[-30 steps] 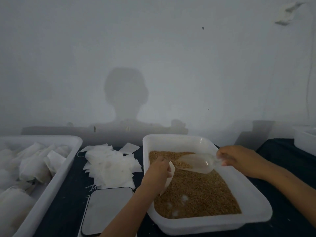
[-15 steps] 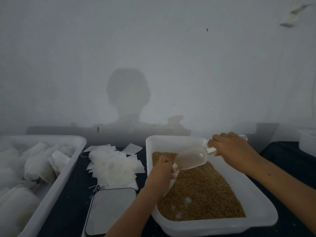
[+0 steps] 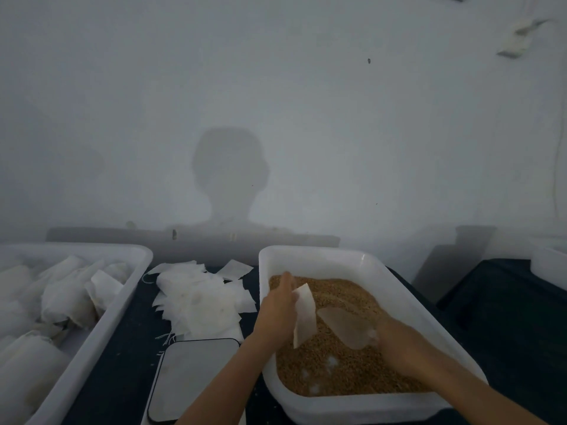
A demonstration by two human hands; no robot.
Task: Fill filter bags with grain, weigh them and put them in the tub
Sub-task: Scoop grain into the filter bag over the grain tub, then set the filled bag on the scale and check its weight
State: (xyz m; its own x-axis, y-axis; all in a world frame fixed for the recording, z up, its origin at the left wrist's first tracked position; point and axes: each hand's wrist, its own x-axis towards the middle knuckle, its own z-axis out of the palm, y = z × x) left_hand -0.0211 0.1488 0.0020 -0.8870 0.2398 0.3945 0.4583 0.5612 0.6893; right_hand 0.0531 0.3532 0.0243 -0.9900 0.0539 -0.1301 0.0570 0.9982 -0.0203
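Note:
My left hand (image 3: 277, 311) holds a white filter bag (image 3: 305, 314) above the brown grain (image 3: 346, 372) in a white tub (image 3: 325, 259). My right hand (image 3: 399, 342) grips a clear plastic scoop (image 3: 345, 326) whose bowl lies low on the grain, just right of the bag. A flat scale (image 3: 191, 375) with a pale plate sits left of the grain tub. At the far left, a second white tub (image 3: 122, 289) holds several filled bags (image 3: 64, 296).
A loose heap of empty filter bags (image 3: 199, 299) lies on the dark table (image 3: 122, 348) between the two tubs. A white wall rises behind. Another white container (image 3: 550, 262) stands at the far right on a dark surface (image 3: 506, 317).
The right hand has swung the scoop from above the bag's mouth down onto the grain, nearer to me. The left hand still holds the bag, now raised clear of the scoop.

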